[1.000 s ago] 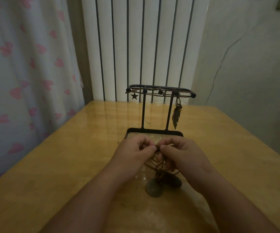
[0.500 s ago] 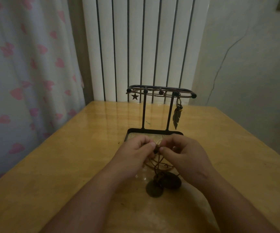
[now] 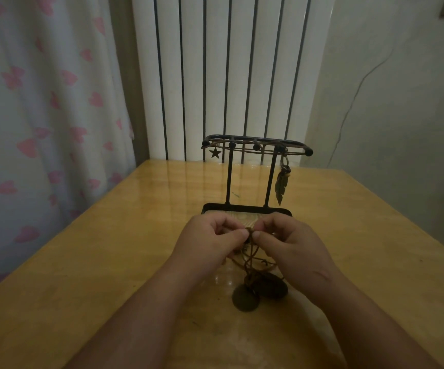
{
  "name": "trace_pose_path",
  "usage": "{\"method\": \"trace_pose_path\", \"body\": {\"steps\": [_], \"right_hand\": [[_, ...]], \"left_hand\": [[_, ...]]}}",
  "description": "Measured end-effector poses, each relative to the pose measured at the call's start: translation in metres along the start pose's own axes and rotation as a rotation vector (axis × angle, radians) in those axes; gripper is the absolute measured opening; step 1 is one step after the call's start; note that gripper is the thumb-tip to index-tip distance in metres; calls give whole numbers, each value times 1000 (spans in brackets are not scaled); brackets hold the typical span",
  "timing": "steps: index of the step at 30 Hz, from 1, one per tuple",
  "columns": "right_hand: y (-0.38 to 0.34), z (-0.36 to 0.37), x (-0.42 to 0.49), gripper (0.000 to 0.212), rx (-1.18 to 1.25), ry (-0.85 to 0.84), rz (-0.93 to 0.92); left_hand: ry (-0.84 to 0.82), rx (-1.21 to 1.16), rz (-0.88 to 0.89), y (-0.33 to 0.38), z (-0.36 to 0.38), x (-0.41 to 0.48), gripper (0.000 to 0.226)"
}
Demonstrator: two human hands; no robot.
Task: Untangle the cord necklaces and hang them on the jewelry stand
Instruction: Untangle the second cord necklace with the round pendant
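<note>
Nearest, two dark pendant stones are lying side by side on the bench, directly below the grip. The cord necklaces are rising from them in a tangled loop to a knot, which is sitting between the thumb tips. The left hand and right hand are each pinching that knot, the grip hovering just above the bench. Beyond, the jewelry stand is standing upright, with a star charm and a feather pendant hanging from its top rail.
</note>
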State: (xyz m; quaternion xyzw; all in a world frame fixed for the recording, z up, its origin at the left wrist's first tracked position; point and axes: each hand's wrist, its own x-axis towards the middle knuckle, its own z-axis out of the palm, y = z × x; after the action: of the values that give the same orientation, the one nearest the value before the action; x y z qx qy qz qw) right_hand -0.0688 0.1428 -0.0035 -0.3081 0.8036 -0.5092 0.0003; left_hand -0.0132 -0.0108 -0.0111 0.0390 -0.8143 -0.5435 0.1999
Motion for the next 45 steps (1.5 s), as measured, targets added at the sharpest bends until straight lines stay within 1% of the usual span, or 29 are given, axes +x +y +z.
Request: {"method": "trace_pose_path", "body": {"steps": [3, 6, 8, 11, 14, 19, 21, 23, 26, 30, 35, 41, 45], "right_hand": [[1, 0, 0, 10, -6, -16, -1], [2, 0, 0, 6, -36, 5, -7], [1, 1, -1, 3, -88, 30, -26], [1, 0, 0, 6, -158, 41, -53], [1, -1, 1, 6, -116, 29, -40], [2, -2, 2, 9, -56, 51, 19], [1, -1, 1, 8, -29, 54, -2], [0, -1, 0, 11, -21, 37, -45], [-1, -1, -1, 17, -150, 19, -89], [-4, -1, -1, 15, -302, -48, -75], [-8, -5, 0, 15, -457, -102, -88], [-11, -5, 0, 15, -490, -132, -86], [-12, -3, 0, 12, -563, -98, -96]], "left_hand": [[-9, -5, -4, 1, -1, 0, 8], [-22, 16, -2, 3, 0, -1, 12], [-25, 42, -1, 3, 2, -1, 15], [-24, 45, -5, 2, 2, 0, 17], [-25, 31, -20, 3, 3, 0, 17], [37, -42, -61, 0, 0, 3, 17], [11, -10, -34, 0, 0, 3, 17], [-28, 36, -1, 1, 1, 1, 17], [-55, 52, 15, 0, 2, 0, 20], [-67, 57, -19, -3, 5, 0, 20], [-124, 87, -49, -4, 6, 0, 21], [-139, 69, -64, -7, 5, 3, 23], [-134, 47, -81, -8, 6, 3, 23]]}}
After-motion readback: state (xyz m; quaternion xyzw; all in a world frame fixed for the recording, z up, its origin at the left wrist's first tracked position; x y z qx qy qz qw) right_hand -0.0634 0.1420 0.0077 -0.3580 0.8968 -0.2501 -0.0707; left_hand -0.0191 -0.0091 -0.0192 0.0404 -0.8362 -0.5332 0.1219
